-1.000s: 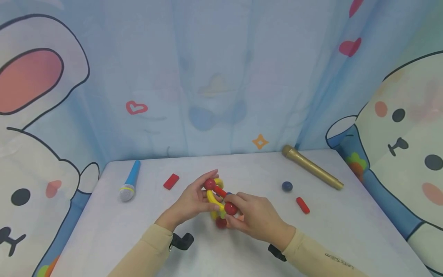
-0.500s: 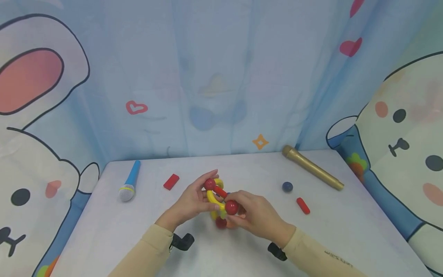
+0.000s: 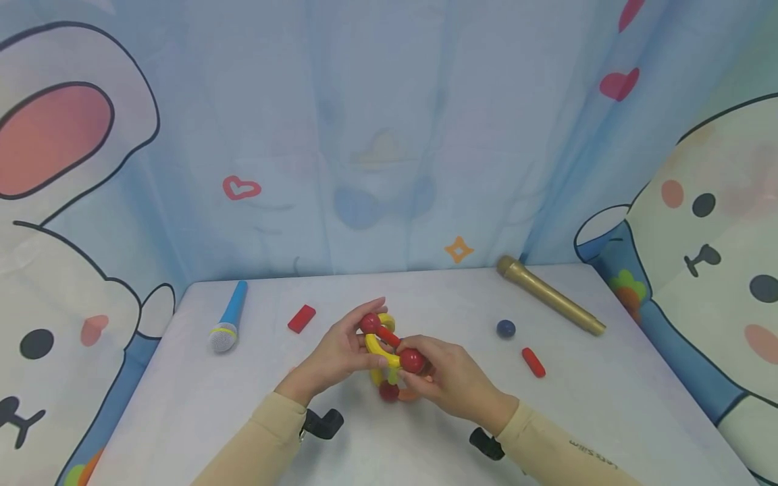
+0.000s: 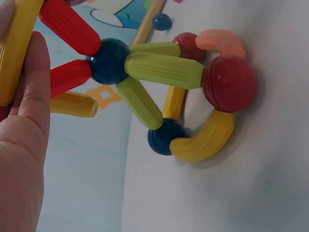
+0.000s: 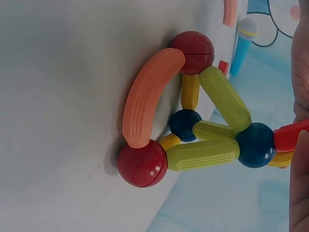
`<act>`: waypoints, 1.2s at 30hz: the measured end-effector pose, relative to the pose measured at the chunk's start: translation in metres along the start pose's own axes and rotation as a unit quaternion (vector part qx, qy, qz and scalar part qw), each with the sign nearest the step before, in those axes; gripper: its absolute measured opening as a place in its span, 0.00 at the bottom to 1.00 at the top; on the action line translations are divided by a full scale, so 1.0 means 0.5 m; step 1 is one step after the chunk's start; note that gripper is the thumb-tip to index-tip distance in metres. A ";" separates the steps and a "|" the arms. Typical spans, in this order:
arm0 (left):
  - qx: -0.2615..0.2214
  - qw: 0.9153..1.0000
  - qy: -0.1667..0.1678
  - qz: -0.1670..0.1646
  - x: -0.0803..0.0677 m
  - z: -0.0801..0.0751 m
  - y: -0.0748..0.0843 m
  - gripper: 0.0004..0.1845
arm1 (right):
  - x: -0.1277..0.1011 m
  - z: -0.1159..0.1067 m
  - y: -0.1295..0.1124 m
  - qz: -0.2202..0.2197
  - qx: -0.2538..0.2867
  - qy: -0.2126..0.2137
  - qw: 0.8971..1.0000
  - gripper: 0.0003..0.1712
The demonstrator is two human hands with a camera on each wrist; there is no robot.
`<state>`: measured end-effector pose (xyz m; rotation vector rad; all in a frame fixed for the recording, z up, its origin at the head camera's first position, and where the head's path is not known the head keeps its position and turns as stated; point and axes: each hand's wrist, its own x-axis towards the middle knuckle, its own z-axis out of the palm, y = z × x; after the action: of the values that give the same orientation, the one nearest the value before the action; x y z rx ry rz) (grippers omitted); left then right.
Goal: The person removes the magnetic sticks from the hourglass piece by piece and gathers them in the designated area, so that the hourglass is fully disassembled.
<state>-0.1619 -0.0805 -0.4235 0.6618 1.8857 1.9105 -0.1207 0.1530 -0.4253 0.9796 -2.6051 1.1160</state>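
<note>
A toy of magnetic rods and balls stands mid-table between both hands. Its base ring joins an orange curved rod (image 5: 153, 99), yellow curved rods (image 4: 205, 140) and balls. Three green rods (image 4: 164, 69) rise to a blue ball (image 5: 257, 145), from which red rods (image 4: 72, 26) go further up. My left hand (image 3: 334, 354) holds the top part by a yellow curved rod (image 3: 381, 351), thumb in front. A red ball (image 3: 412, 360) at that rod's right end is pinched by my right hand (image 3: 456, 381). Another red ball (image 3: 370, 323) sits by my left fingers, which are partly hidden.
A blue toy microphone (image 3: 228, 318) and a red block (image 3: 301, 318) lie at left. To the right are a loose blue ball (image 3: 506, 329), a red rod (image 3: 533, 362) and a gold microphone (image 3: 550, 295). A printed curtain (image 3: 389, 135) hangs behind the table.
My right hand has shifted the pinched red ball slightly right and up. My left hand keeps its hold, nearly still. The loose pieces lie where they were.
</note>
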 end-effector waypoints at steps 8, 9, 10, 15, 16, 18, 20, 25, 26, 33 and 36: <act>0.001 1.000 -0.001 0.001 0.002 -0.002 -0.003 0.46 | -0.002 0.001 0.002 0.010 0.030 0.001 0.999 0.23; 0.000 1.000 -0.001 0.001 0.002 -0.002 -0.004 0.46 | -0.003 0.001 0.002 0.011 0.033 0.000 0.999 0.23; -0.001 1.000 -0.002 0.001 0.002 -0.002 -0.003 0.46 | -0.003 0.001 0.003 0.012 0.035 -0.001 0.999 0.23; -0.005 1.000 -0.002 -0.001 0.001 -0.001 -0.001 0.46 | -0.004 0.001 0.005 0.013 0.046 -0.006 0.999 0.22; -0.005 1.000 -0.002 -0.002 0.001 -0.001 0.000 0.46 | -0.005 0.001 0.005 0.013 0.049 -0.009 0.999 0.22; -0.005 1.000 -0.001 -0.003 0.001 0.000 0.001 0.46 | -0.005 0.001 0.006 0.015 0.055 -0.012 0.998 0.22; -0.005 1.000 0.000 -0.004 0.001 0.001 0.002 0.46 | -0.005 0.002 0.008 0.019 0.059 -0.017 0.998 0.21; -0.006 1.000 0.001 -0.005 0.002 0.001 0.002 0.46 | -0.009 0.000 0.011 0.035 0.060 -0.020 0.997 0.21; -0.007 1.000 0.001 -0.005 0.002 0.001 0.002 0.46 | -0.010 -0.002 0.011 0.040 0.057 -0.018 0.997 0.21; -0.025 0.999 0.006 -0.022 -0.002 -0.003 0.003 0.45 | -0.023 -0.023 0.044 0.072 0.023 0.015 0.997 0.22; -0.016 1.000 0.006 -0.023 -0.002 -0.004 0.003 0.45 | -0.039 -0.041 0.081 0.092 -0.003 0.030 0.995 0.24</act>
<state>-0.1621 -0.0828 -0.4220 0.5931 1.8570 1.9175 -0.1331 0.1979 -0.4421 0.7045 -2.6927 1.1562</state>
